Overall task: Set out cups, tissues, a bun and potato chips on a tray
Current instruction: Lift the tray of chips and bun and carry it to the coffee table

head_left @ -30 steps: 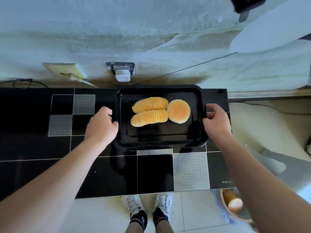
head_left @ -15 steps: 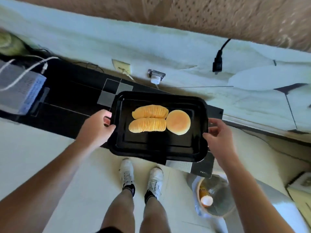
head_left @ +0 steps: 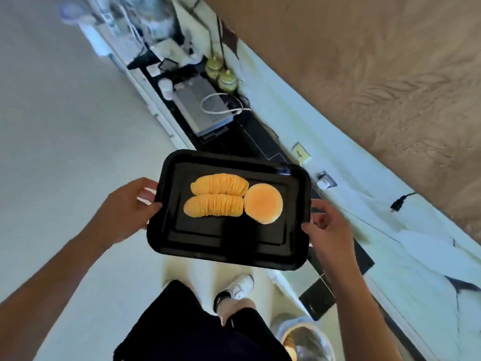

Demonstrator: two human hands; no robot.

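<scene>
Left hand (head_left: 125,212) is clamped on the left rim of the black tray (head_left: 221,246) — thumb over the top edge, fingers curled under it. Tray is in the air above pale floor (head_left: 65,152), not on any surface, roughly level, slightly rotated in view. On it, toward the far half: two stacks of potato chips (head_left: 217,196) lying side by side, one behind the other, touching. Just right of them the bun (head_left: 263,203), round, pressed against the chip ends. Near half of the tray is bare. Right hand (head_left: 326,230) grips the right rim the same way — fingers wrapped on the edge, thumb on top. Further right, the black tiled surface (head_left: 260,136) runs diagonally along the wall with a grey box (head_left: 200,105) and a white cable on it. Bin (head_left: 304,340) stands at the bottom right. The person's dark shorts and a white shoe (head_left: 240,285) sit below the tray.
</scene>
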